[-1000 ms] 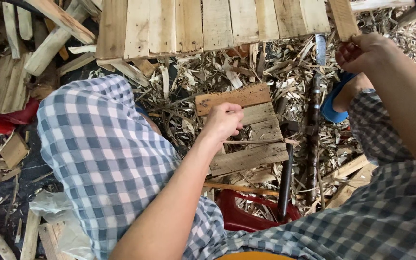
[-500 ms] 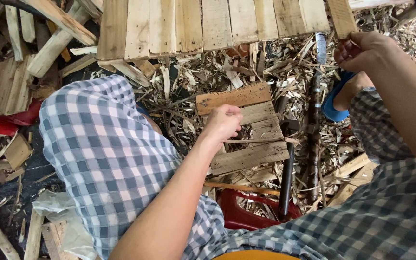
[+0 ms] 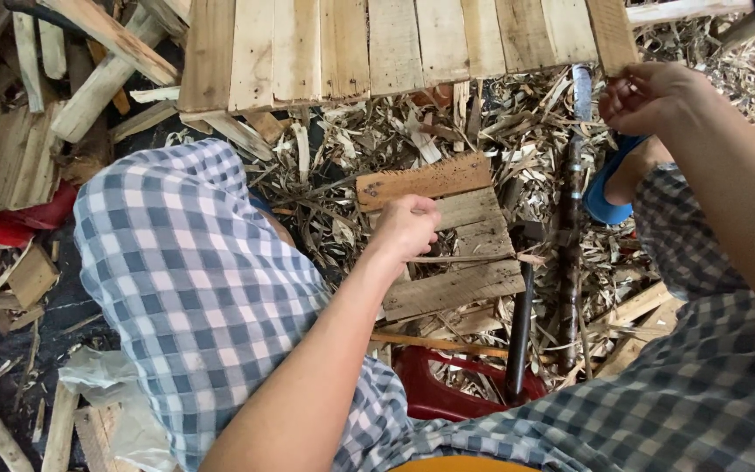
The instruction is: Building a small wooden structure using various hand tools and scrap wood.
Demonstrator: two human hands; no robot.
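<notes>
Two hands are in my view. My left hand [image 3: 408,225] rests on the small slatted wooden panel [image 3: 447,240] lying on the wood shavings [image 3: 342,188] between my knees; its fingers are curled, pinching a thin wood strip [image 3: 469,259] across the slats. My right hand [image 3: 648,94] is raised near the long knife [image 3: 571,218], fingers bent together; whether they grip something, I cannot tell.

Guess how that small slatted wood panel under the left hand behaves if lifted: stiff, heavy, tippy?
Probably stiff: the slatted wood panel is several flat boards joined side by side. Likely light for its size, since the boards look thin. It should not roll, but it lies on loose wood shavings, so it may shift when the left hand pushes.
</notes>
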